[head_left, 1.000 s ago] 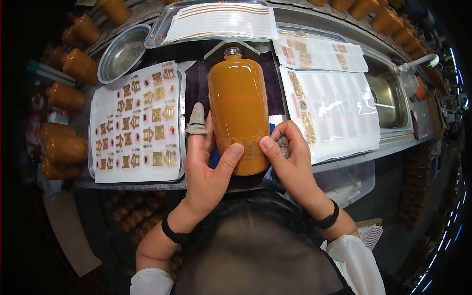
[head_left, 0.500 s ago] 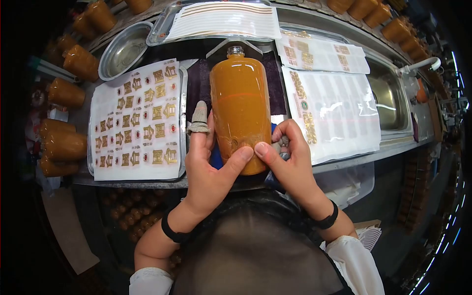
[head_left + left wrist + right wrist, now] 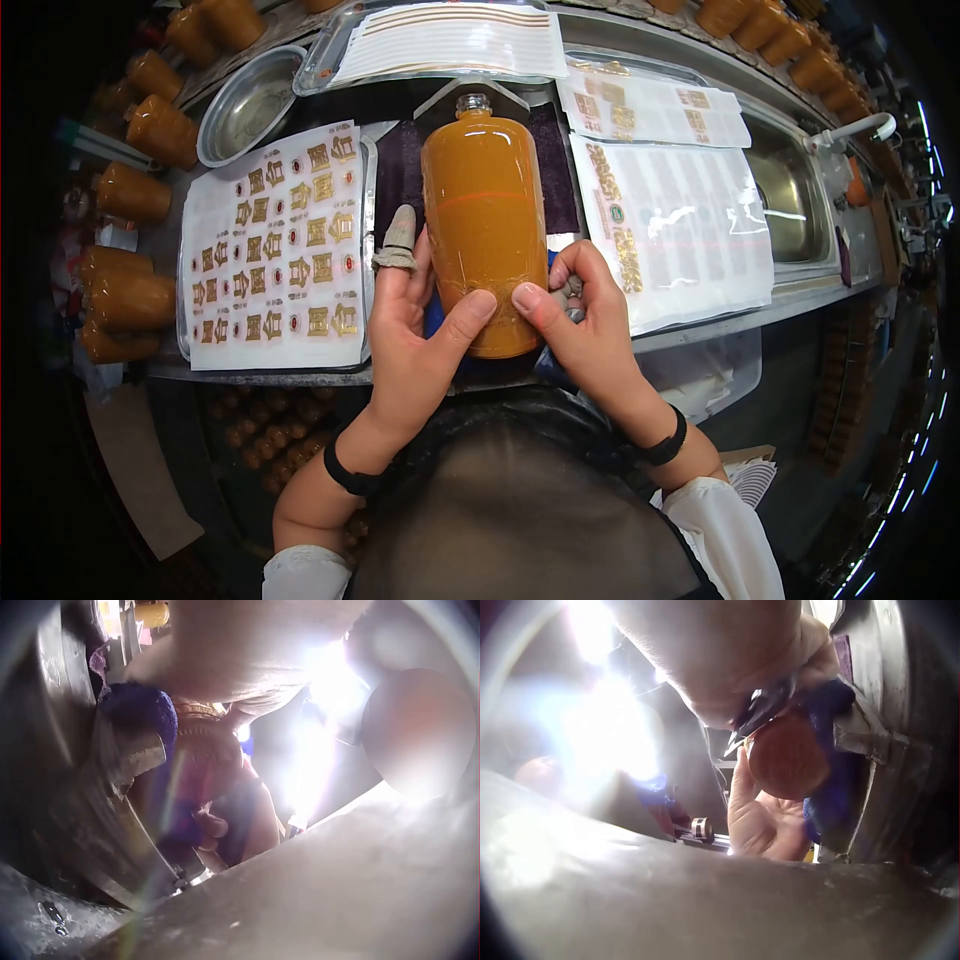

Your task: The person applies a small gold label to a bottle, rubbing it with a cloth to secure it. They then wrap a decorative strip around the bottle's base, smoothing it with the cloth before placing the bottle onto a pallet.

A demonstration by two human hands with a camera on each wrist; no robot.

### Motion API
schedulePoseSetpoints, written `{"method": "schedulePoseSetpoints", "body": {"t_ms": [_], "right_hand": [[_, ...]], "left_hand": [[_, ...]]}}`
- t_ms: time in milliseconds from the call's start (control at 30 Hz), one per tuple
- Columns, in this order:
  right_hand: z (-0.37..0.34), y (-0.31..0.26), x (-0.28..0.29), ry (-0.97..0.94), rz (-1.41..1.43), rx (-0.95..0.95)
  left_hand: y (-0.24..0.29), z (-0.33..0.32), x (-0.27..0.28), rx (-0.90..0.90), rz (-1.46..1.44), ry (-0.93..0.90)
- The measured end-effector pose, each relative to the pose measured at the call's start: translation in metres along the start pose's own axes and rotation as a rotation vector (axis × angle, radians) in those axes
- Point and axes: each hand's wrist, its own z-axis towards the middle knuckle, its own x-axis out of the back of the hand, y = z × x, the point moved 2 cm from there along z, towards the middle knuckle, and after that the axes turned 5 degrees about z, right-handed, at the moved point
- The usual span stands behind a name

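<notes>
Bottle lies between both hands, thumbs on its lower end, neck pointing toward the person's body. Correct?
Not quite: the neck points away from the person's body, as the head view shows. The rest holds: the amber bottle lies between the left hand and the right hand, thumbs on its lower end.

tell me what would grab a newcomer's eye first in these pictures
The glossy amber bottle at the centre, its glass neck pointing away from the person, with the left hand and right hand at its lower end. Next, the sheet of gold and red decals on the left, then the round metal bowl beyond it.
</notes>
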Motion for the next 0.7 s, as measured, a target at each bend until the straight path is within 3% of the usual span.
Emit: {"method": "schedulePoseSetpoints", "body": {"t_ms": [167,267,367,433,533,600,700], "right_hand": [[0.002,0.005,-0.002,0.025,0.041,0.052],[-0.001,-0.003,0.001,-0.003,0.041,-0.056],[0.002,0.018,0.004,-0.029,0.221,-0.104],[0.002,0.009,0.011,-0.018,0.376,-0.141],[0.005,0.017,0.026,0.086,0.597,-0.189],[0.002,0.014,0.034,0.143,0.729,-0.283],[-0.009,-0.02,0.027,0.198,0.522,-0.145]], "left_hand": [[0.0,0.001,0.0,0.018,0.032,-0.015],[0.002,0.001,-0.001,0.016,0.017,-0.021],[-0.002,-0.002,0.006,-0.051,0.058,-0.064],[-0.005,-0.005,0.018,-0.152,0.279,-0.181],[-0.011,-0.006,0.026,-0.113,0.614,-0.231],[-0.02,-0.004,0.023,0.013,0.32,-0.107],[-0.021,-0.007,0.016,-0.135,0.317,-0.025]]}}
